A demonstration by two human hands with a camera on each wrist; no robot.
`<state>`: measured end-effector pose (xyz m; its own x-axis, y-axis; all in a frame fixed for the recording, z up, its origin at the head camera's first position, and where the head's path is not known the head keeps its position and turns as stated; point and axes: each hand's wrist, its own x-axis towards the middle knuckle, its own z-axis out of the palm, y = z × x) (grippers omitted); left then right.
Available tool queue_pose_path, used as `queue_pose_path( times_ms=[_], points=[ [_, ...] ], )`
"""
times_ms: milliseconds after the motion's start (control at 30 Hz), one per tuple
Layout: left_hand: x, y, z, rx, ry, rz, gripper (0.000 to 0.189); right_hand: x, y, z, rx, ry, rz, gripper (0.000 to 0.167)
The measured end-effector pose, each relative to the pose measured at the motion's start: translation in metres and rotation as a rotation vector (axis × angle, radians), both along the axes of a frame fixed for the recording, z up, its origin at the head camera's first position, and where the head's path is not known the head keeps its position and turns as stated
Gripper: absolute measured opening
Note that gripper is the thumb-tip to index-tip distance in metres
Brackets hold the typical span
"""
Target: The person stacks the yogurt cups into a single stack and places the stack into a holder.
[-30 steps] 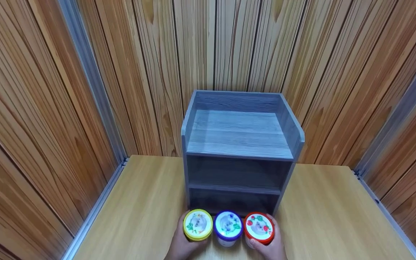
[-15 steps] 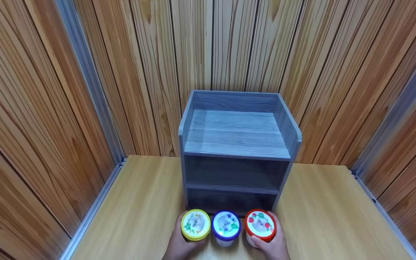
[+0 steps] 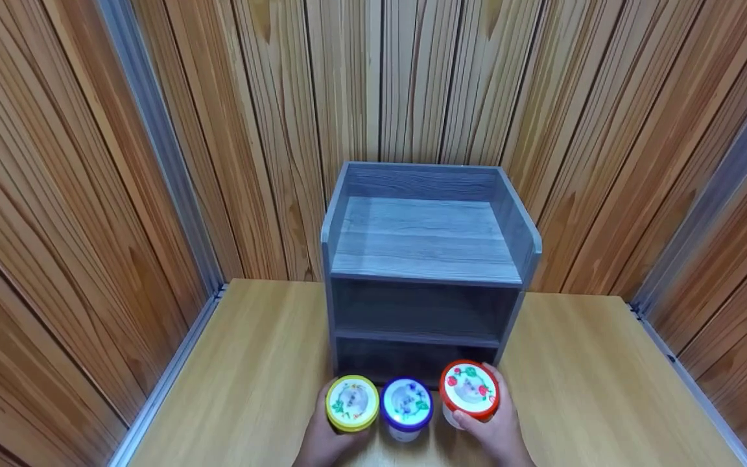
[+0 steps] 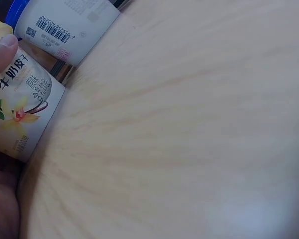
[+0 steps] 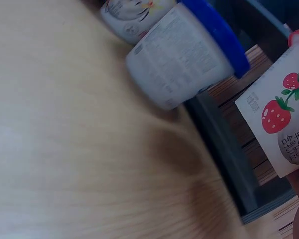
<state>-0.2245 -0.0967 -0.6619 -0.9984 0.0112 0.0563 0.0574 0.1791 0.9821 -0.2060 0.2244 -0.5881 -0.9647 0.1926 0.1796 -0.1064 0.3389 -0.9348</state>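
Three lidded yogurt tubs stand in a row before the grey shelf unit [image 3: 425, 240] in the head view. My left hand [image 3: 323, 433] grips the yellow-lidded tub [image 3: 353, 403], whose base rests on the table in the left wrist view, thumb [image 4: 1, 56] near its rim. Between the hands, the blue-lidded tub [image 3: 406, 405] sits upright, touched by neither. My right hand [image 3: 498, 425] holds the red-lidded tub [image 3: 470, 390] around its side. In the right wrist view this strawberry-printed tub [image 5: 281, 112] hangs raised above the table, with a shadow beneath.
The shelf unit has a walled top surface and two dark compartments, the lower one [image 3: 412, 363] right behind the tubs. Wood-patterned panels [image 3: 412, 78] enclose the table [image 3: 263, 350] at the back and both sides, with metal rails [image 3: 172, 162] at the corners.
My right hand has drawn the red-lidded tub away from the blue one, then lifted it up and forward. My left hand and the other two tubs stay in place; the view shifted slightly.
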Motion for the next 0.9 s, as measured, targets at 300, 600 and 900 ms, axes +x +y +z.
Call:
queue_pose_path(
  times_ms=[300, 600, 900],
  points=[
    [0.001, 0.0, 0.0, -0.003, 0.011, 0.009, 0.115, -0.001, -0.007, 0.024, 0.0, -0.023, 0.024, 0.105],
    [0.001, -0.001, -0.002, 0.011, 0.003, 0.003, 0.117, -0.004, -0.015, 0.029, 0.004, -0.001, 0.045, 0.104],
    [0.001, -0.001, -0.004, 0.012, 0.091, -0.023, 0.115, -0.005, -0.034, 0.027, -0.02, 0.122, 0.075, 0.102]
  ],
)
